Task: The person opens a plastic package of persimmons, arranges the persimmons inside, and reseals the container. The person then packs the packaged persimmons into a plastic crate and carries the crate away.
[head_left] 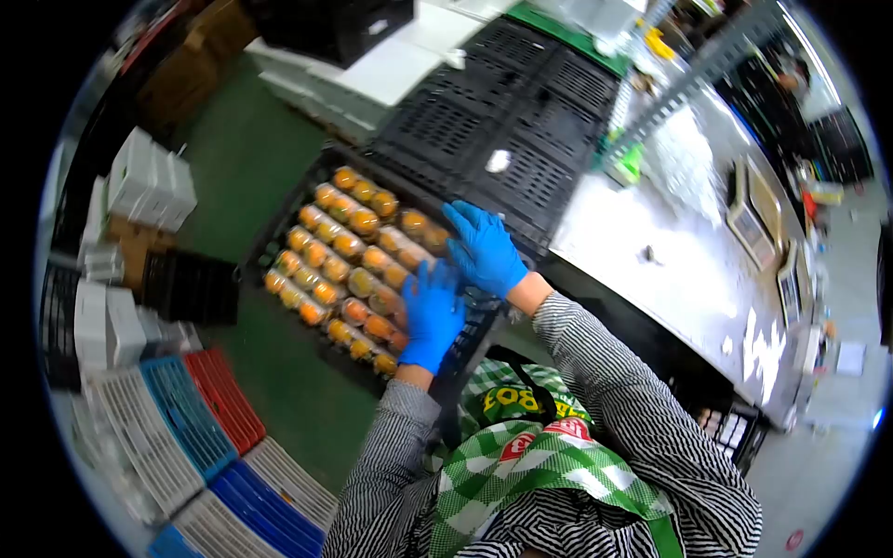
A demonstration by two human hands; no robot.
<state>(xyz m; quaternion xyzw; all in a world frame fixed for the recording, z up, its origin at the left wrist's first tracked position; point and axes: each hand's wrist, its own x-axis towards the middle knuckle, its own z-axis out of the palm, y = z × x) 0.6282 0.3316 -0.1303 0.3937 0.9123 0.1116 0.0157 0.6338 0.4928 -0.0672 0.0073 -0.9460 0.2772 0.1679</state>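
Note:
A black crate [270,223] holds rows of clear packs with round orange fruit [346,244]. My left hand [432,314], in a blue glove, lies over the packs near the crate's near right part; its fingertips are smeared by motion. Beside it, my right hand [486,249], also gloved in blue, is over the crate's right side with thumb and fingers apart at the end of the rows. Whether either hand grips a pack is hidden. Stacked black crates [437,116] adjoin the filled crate at its far side.
At the right stands a metal table [651,270] with scales [752,219] and clear plastic bags [684,163]. Red, blue and white plastic crates [223,400] lie on the lower left. White boxes [149,181] and a black crate [191,286] stand on the left.

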